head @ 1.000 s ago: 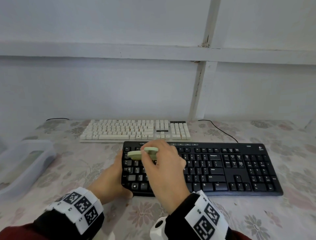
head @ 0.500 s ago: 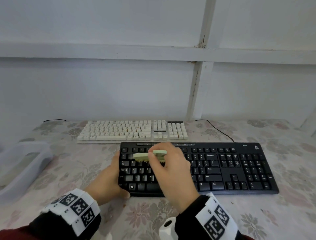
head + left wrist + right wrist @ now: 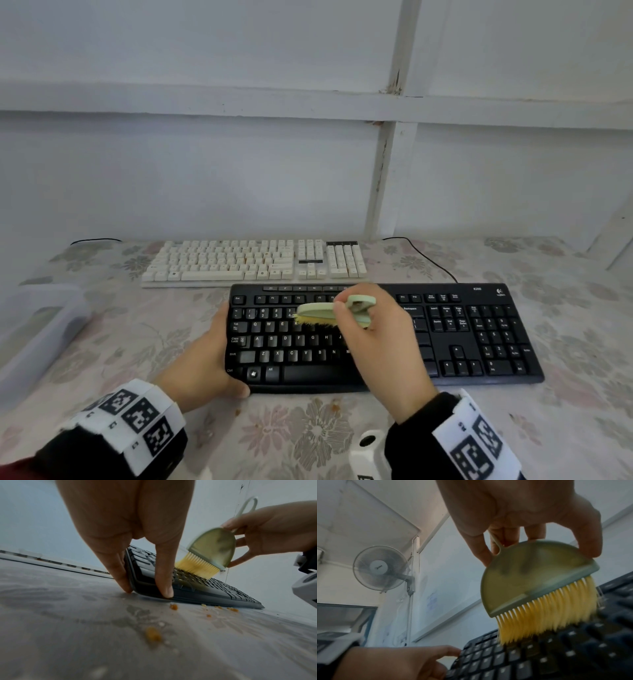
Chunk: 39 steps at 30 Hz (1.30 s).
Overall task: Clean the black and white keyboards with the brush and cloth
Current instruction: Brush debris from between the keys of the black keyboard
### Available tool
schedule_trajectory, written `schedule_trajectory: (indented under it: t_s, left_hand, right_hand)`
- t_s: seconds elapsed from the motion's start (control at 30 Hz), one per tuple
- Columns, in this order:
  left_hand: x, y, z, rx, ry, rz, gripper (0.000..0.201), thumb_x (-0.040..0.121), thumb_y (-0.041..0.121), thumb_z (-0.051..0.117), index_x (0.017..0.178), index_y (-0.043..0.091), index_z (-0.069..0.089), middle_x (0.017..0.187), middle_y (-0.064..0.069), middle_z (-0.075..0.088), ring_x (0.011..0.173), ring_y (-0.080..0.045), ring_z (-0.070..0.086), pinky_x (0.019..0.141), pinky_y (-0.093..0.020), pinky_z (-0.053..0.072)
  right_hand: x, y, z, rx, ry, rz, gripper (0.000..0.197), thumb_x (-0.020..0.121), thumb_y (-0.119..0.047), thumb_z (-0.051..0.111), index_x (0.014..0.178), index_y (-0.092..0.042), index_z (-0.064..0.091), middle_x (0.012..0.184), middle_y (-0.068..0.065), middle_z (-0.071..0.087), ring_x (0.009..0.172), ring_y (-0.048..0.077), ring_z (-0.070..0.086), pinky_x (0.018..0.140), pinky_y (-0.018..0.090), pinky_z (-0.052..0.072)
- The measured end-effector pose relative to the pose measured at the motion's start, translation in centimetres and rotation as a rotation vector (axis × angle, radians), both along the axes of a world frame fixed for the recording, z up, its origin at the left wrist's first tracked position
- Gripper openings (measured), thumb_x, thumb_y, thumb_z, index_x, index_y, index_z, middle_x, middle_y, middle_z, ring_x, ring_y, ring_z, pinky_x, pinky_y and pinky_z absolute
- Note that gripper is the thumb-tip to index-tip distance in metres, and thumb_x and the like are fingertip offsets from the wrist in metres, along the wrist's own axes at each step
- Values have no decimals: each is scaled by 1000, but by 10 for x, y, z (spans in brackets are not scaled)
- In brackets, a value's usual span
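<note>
The black keyboard (image 3: 479, 335) lies near me on the flowered tablecloth, with the white keyboard (image 3: 253, 262) just behind it. My left hand (image 3: 219, 353) grips the black keyboard's left end, thumb on the front edge, fingers along the side (image 3: 147, 593). My right hand (image 3: 352, 313) pinches a pale green brush (image 3: 322, 311) by its looped handle. The brush's yellow bristles (image 3: 547, 616) rest on the upper letter rows of the black keyboard (image 3: 539, 662). The left wrist view shows the brush (image 3: 212, 549) tilted over the keys. I see no cloth.
Orange crumbs (image 3: 152, 634) lie on the tablecloth (image 3: 565, 428) in front of the keyboard. A clear plastic bin (image 3: 37, 329) stands at the left edge. A black cable (image 3: 428, 257) runs from the back wall. A wall fan (image 3: 380, 568) hangs high up.
My right hand has swept the brush rightward along the black keyboard's upper rows, and its yellow bristles now show. The left hand keeps its hold on the keyboard's left end.
</note>
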<state>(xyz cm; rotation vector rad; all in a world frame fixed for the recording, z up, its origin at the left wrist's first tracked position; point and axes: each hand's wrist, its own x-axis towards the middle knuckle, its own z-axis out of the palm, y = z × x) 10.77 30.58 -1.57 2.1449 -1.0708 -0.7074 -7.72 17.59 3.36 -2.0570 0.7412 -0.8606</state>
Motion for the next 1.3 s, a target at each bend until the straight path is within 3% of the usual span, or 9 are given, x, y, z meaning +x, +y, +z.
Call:
schedule_trajectory:
  t_s: [0.13, 0.3, 0.5, 0.6, 0.7, 0.8, 1.0, 1.2, 1.3]
  left_hand:
    - [0, 0, 0, 6, 2, 1, 123, 62, -2, 80, 130, 54, -6, 110, 28, 50, 94, 7, 52, 68, -9, 42]
    - [-1, 0, -1, 9, 5, -2, 124, 61, -2, 80, 135, 51, -4, 112, 30, 48, 97, 7, 50, 71, -10, 41]
    - [0, -1, -1, 16, -3, -4, 123, 60, -1, 81, 133, 51, -4, 110, 28, 50, 95, 7, 51, 70, -9, 41]
    - [-1, -1, 0, 11, -11, 4, 122, 60, -3, 80, 132, 51, -2, 109, 26, 53, 94, 5, 53, 70, -10, 41]
    - [-2, -1, 1, 9, -11, 6, 121, 61, -3, 80, 128, 53, -3, 107, 26, 53, 92, 5, 53, 68, -9, 41]
    - [-2, 0, 1, 13, -13, 6, 121, 61, -2, 80, 127, 56, -4, 108, 26, 53, 92, 5, 54, 68, -10, 42]
    - [-3, -1, 2, 13, -20, 8, 121, 61, -3, 80, 126, 57, -3, 108, 25, 53, 92, 4, 54, 69, -12, 43]
    - [-5, -1, 4, 3, -43, 6, 119, 61, -4, 80, 118, 61, -2, 106, 23, 55, 88, 2, 57, 64, -11, 45]
    - [-5, -1, 4, 18, -43, 12, 121, 61, -3, 80, 123, 59, -4, 105, 22, 56, 88, 2, 58, 64, -12, 45]
  right_hand:
    - [-9, -13, 5, -9, -30, -73, 19, 90, -20, 55, 78, -34, 56, 86, -14, 61, 91, 13, 58, 90, 46, 46]
    - [-9, -4, 5, 43, -70, 51, 12, 90, -19, 57, 84, -27, 61, 87, -11, 62, 85, 6, 56, 78, 21, 44]
    - [-18, -25, 3, -5, -44, -89, 12, 89, -21, 55, 83, -30, 59, 84, -11, 61, 84, 10, 57, 77, 30, 48]
    - [-17, -16, 8, 47, -110, 18, 11, 89, -15, 57, 84, -23, 62, 84, -10, 62, 78, 3, 57, 69, 14, 43]
    - [-21, -17, 3, 56, -89, 45, 13, 90, -14, 58, 82, -23, 61, 81, -10, 60, 70, 0, 54, 64, 10, 40]
    - [-36, -33, 3, 52, -61, -41, 17, 89, -12, 59, 78, -25, 62, 78, -10, 62, 71, -4, 55, 63, 6, 40]
    - [-58, -54, 18, 114, -191, -112, 13, 85, -11, 61, 75, -19, 63, 67, -15, 60, 59, -5, 51, 58, 11, 38]
    - [-66, -62, 4, 109, -123, -120, 17, 86, -9, 61, 75, -20, 63, 71, -13, 62, 58, -3, 52, 53, 5, 38]
    - [-77, -73, 7, 49, -93, -194, 17, 86, -9, 61, 76, -23, 63, 74, -7, 62, 57, -2, 52, 50, 6, 38]
